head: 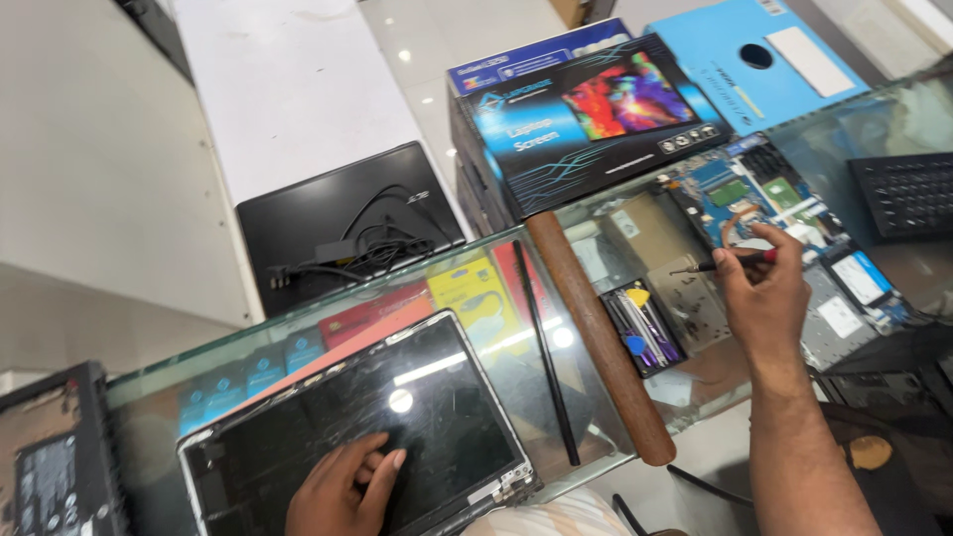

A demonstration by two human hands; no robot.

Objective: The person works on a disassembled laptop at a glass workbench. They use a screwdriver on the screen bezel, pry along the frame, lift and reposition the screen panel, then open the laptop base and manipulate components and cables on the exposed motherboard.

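Note:
My left hand (342,488) rests flat on the dark panel of a detached laptop screen (357,427) lying on the glass counter (576,397) at the lower left. My right hand (764,293) is raised over the right side of the counter, shut on a small screwdriver (720,264) with a red handle, its tip pointing left. Just beyond that hand lies an opened laptop base (764,194) with its blue circuit board exposed.
A brown wooden rod (596,333) and a thin black strip (546,352) lie across the glass. A small tool kit (643,328) sits near the right hand. Screen boxes (586,109), a closed black laptop with a cable (342,223) and a keyboard (908,194) surround the counter.

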